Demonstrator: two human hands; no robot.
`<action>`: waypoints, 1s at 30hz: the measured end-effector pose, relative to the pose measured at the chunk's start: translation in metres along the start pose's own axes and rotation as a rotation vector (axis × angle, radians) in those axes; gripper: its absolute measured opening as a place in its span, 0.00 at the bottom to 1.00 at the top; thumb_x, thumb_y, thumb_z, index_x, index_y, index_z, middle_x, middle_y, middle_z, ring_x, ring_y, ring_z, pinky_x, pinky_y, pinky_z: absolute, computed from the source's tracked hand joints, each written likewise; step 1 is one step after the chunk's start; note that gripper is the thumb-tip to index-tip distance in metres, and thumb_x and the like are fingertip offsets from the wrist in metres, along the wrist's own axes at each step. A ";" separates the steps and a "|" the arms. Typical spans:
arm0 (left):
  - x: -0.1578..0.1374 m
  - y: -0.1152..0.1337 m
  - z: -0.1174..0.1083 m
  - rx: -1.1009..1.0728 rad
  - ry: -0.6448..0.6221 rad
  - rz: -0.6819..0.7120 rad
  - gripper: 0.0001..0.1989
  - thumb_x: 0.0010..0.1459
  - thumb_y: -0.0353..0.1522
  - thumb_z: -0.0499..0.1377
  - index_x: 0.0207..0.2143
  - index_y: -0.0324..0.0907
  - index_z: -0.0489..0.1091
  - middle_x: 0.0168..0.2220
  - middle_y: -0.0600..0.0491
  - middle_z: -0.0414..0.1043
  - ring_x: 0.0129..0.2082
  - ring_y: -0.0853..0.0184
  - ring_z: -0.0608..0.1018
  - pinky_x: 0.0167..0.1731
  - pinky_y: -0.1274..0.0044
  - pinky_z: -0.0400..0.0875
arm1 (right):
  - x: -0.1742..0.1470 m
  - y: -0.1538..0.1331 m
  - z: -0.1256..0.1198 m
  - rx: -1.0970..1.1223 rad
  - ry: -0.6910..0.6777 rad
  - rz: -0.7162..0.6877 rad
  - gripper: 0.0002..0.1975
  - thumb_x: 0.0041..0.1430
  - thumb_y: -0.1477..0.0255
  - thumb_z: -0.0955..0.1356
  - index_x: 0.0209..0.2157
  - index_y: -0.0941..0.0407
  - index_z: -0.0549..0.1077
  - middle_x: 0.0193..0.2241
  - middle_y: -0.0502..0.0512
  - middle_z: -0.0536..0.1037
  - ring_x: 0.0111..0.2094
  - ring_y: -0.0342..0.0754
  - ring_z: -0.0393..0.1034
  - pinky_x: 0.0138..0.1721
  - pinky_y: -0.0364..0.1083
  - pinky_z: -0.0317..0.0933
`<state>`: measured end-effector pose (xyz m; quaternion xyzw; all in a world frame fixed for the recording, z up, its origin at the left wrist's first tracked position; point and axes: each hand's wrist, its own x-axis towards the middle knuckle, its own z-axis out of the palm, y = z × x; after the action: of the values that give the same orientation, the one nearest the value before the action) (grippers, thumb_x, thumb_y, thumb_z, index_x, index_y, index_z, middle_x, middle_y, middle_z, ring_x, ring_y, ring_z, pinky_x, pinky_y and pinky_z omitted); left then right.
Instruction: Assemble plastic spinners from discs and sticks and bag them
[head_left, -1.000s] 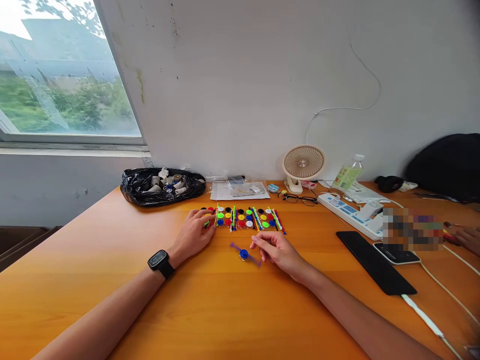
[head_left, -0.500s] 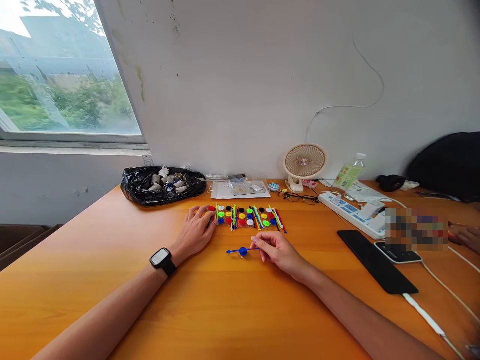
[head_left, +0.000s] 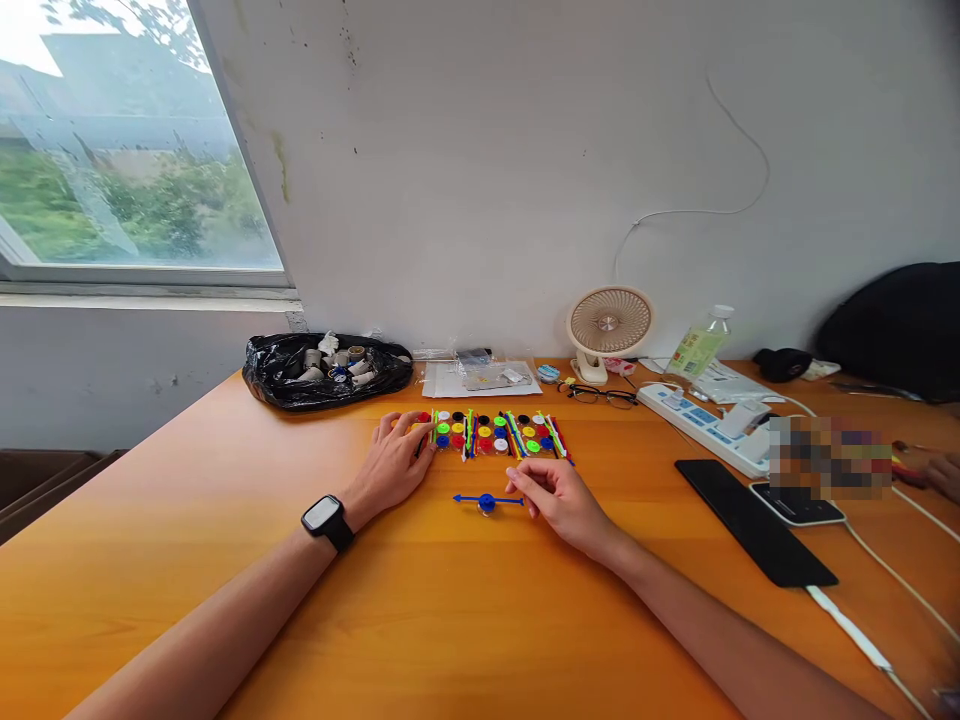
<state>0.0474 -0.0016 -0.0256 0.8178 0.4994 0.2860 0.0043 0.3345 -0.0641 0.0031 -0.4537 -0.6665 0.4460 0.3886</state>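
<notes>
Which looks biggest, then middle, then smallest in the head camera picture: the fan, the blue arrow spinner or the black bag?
1. Black bag, widest by far
2. Fan
3. Blue arrow spinner, smallest, though it sits nearer the camera

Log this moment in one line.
left hand: at colored discs' left end | right hand: near blue spinner | arrowhead: pointing left

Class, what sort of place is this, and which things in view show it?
Probably an office or workroom, judging by the orange-brown wooden table, the long white plastic power strip and the round beige desk fan.
</notes>
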 end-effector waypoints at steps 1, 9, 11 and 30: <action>0.000 0.000 0.000 0.006 -0.007 0.000 0.18 0.73 0.40 0.52 0.59 0.51 0.73 0.63 0.46 0.68 0.62 0.48 0.65 0.61 0.51 0.64 | 0.000 -0.001 0.001 -0.006 -0.008 0.002 0.24 0.64 0.49 0.69 0.28 0.56 0.76 0.20 0.47 0.68 0.20 0.42 0.61 0.24 0.44 0.54; 0.000 -0.002 0.001 0.017 -0.003 -0.001 0.16 0.72 0.40 0.53 0.55 0.50 0.75 0.62 0.47 0.69 0.61 0.49 0.66 0.60 0.52 0.65 | -0.002 -0.003 0.002 -0.041 -0.040 0.002 0.24 0.66 0.50 0.68 0.28 0.55 0.76 0.19 0.47 0.66 0.21 0.43 0.60 0.25 0.45 0.53; 0.001 -0.001 0.000 0.008 0.000 -0.004 0.15 0.73 0.40 0.53 0.54 0.49 0.75 0.62 0.47 0.70 0.60 0.49 0.66 0.60 0.53 0.65 | -0.002 -0.001 0.003 -0.076 -0.037 -0.012 0.23 0.67 0.51 0.67 0.29 0.55 0.75 0.19 0.47 0.66 0.21 0.43 0.59 0.25 0.45 0.52; 0.004 -0.004 0.001 -0.047 0.084 0.029 0.08 0.65 0.31 0.60 0.36 0.46 0.81 0.54 0.48 0.77 0.54 0.52 0.72 0.56 0.57 0.70 | -0.013 -0.013 0.002 -0.609 -0.157 -0.535 0.08 0.70 0.74 0.68 0.46 0.53 0.79 0.42 0.56 0.80 0.49 0.53 0.68 0.53 0.53 0.65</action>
<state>0.0456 0.0038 -0.0258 0.8119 0.4805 0.3317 -0.0016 0.3332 -0.0798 0.0132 -0.3233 -0.8901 0.1451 0.2866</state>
